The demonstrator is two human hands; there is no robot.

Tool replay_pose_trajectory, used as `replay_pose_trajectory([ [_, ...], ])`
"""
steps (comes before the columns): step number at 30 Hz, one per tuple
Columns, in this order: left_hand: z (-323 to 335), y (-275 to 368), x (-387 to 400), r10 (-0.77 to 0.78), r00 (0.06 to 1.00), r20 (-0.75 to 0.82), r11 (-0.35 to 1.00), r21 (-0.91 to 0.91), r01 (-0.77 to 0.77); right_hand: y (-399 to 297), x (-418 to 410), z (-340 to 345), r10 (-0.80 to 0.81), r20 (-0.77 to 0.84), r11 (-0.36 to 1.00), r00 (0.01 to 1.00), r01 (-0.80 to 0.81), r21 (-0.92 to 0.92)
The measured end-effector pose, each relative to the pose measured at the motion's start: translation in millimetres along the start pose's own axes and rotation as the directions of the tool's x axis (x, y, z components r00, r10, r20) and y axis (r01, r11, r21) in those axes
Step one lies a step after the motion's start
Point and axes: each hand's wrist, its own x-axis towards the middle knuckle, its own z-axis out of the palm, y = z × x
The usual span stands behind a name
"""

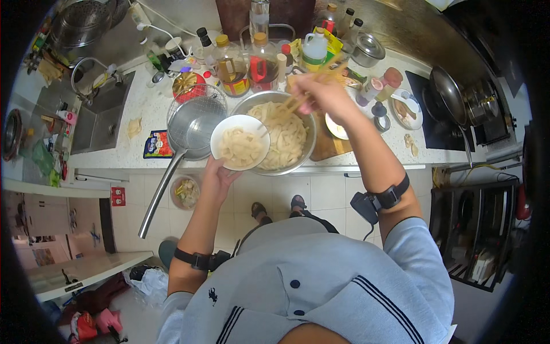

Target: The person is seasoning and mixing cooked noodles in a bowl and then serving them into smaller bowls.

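My left hand [218, 177] holds a white bowl [218, 155] from below, thumb near its rim. Pale, wide noodles [240, 147] lie inside the bowl. Just to its right, and partly behind it, stands a large steel basin [313, 142] with a bigger heap of noodles [283, 148]. Wooden chopsticks [287, 106] are gripped in my right hand [320, 96] above the basin's far right side; their tips reach down to the noodles and look blurred. A steel strainer [197, 92] rests on a grey pan [189, 157] left of the white bowl.
Oil bottles [263, 66] and other condiments line the back of the counter. Right of the basin are a wooden board [328, 144] and a small white dish [336, 129]. A wok [447, 96] sits over the stove. The long handle [161, 195] juts past the counter edge, near a floor-level bin [185, 192].
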Motion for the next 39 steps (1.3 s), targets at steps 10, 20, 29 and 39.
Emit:
replay_pose_trajectory([
  [10, -1.5, 1.0, 1.4, 0.006, 1.0, -0.025, 1.0, 0.0, -0.006, 135.2, 0.0, -55.3, 0.06, -0.341, 0.991, 0.938, -0.096, -0.089],
  [20, -1.3, 0.7, 1.0, -0.015, 1.0, -0.01, 1.0, 0.013, 0.015, 164.4, -8.7, -45.7, 0.08, -0.409, 0.981, 0.909, 0.0, 0.193],
  [29, -0.6, 1.2, -2.2, -0.018, 0.999, -0.031, 1.0, -0.004, 0.018, 166.3, -23.4, -67.5, 0.264, -0.467, 0.899, 0.844, -0.041, 0.436],
  [39, 0.3, -0.5, -0.1, -0.001, 1.0, 0.007, 1.0, 0.005, 0.001, 163.4, -14.8, -66.5, 0.404, -0.077, 0.485, 0.912, -0.142, 0.863],
])
